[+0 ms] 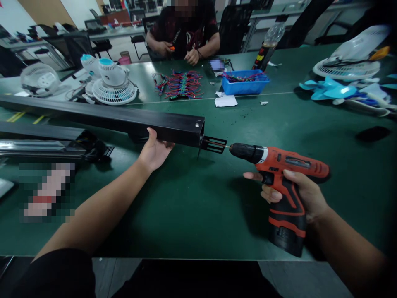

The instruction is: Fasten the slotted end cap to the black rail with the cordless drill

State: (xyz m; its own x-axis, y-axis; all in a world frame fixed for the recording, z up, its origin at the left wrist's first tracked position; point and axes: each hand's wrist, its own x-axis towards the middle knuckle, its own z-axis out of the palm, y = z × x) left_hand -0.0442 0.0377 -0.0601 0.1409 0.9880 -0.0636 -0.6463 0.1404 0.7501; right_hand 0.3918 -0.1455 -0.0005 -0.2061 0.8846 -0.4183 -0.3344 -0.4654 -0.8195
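Observation:
My left hand (154, 151) grips the underside of a long black square metal tube (124, 120) that lies across the green table (201, 207) from the far left to the middle. A black slotted bracket (214, 145) sticks out of the tube's right end. My right hand (294, 190) holds an orange and black cordless drill (281, 182) by its grip. The drill points left, and its bit tip touches or nearly touches the bracket's end.
More black tubes (46, 140) lie at the left. Small white fans (108, 80) stand at the back left, fan parts (344, 82) at the right. A blue tray (245, 82), a wire bundle (181, 84) and paper scraps sit mid-table. A person (186, 33) sits opposite.

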